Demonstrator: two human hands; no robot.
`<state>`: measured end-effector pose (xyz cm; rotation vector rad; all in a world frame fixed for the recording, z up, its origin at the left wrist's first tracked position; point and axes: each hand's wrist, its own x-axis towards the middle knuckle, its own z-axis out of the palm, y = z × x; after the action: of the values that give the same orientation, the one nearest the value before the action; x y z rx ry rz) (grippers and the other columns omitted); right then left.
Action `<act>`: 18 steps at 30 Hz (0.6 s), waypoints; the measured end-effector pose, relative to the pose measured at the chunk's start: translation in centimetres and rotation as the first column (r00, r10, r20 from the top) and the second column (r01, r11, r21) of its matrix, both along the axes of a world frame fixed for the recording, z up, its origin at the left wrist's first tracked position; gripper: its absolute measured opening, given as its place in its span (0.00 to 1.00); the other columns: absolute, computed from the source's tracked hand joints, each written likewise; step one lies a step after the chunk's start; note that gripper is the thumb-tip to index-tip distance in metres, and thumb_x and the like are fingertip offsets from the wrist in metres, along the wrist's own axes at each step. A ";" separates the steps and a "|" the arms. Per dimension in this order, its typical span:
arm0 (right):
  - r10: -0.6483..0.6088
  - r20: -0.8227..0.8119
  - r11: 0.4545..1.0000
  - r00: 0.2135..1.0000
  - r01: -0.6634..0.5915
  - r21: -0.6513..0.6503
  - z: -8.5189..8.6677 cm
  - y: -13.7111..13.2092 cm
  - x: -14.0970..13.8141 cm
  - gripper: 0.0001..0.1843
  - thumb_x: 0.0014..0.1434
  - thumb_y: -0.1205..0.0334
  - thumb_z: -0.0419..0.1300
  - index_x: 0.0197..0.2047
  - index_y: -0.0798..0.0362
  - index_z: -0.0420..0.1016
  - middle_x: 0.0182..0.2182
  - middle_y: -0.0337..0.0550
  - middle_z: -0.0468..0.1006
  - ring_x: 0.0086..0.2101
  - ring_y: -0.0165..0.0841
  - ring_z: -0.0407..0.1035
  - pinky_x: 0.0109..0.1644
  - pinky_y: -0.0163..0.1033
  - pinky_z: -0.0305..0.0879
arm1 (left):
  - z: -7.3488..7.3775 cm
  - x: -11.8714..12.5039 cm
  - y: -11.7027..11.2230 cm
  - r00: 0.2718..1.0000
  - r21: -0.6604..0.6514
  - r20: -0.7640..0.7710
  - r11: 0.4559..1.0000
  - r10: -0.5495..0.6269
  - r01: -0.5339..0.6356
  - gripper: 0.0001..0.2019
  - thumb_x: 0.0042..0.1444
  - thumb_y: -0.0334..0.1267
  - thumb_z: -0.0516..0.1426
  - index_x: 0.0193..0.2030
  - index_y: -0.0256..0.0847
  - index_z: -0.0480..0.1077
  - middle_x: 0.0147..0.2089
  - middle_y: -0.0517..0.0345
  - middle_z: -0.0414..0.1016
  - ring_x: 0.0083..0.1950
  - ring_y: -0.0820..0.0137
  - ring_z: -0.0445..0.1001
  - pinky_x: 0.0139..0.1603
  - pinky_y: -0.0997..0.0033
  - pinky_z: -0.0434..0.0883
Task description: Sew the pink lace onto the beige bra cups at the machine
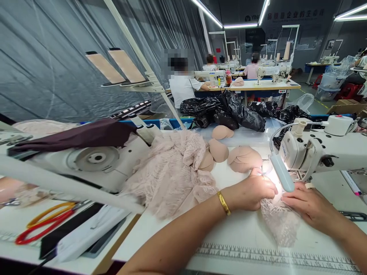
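Note:
Under the head of a white sewing machine (pixel 301 147), a beige lace piece (pixel 282 225) hangs toward the table's front. My left hand (pixel 256 190), with a gold bracelet at its wrist, has its fingers bent onto the brightly lit upper part of the piece. On the other side my right hand (pixel 308 200) grips its edge, fingertips pressed together near the needle area. A slim lamp (pixel 282 173) hides part of the stitching spot. Several beige moulded bra cups (pixel 245 158) lie beyond my left hand.
A heap of beige lace fabric (pixel 174 172) lies left of my arm. A ruler strip (pixel 258 256) runs along the front edge. Scissors with red and orange handles (pixel 46 223) rest at left. Black plastic bags (pixel 226 110) sit behind the table; co-workers sit farther back.

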<state>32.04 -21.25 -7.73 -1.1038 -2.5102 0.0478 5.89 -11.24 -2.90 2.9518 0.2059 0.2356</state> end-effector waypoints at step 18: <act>-0.039 -0.021 0.998 0.999 0.039 -0.040 0.5 -0.5 -0.1 0.16 0.70 0.75 0.48 0.46 0.48 0.74 0.39 0.41 0.80 0.38 0.36 0.69 0.42 0.42 0.63 | -3.0 1.0 0.3 0.989 0.319 0.147 0.947 -0.008 -0.040 0.12 0.44 0.18 0.54 0.27 0.40 0.60 0.30 0.61 0.71 0.33 0.68 0.66 0.41 0.58 0.55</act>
<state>31.90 -21.78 -7.26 -1.1616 -2.4782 0.0990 6.89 -10.98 -5.86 3.2357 0.1871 0.5351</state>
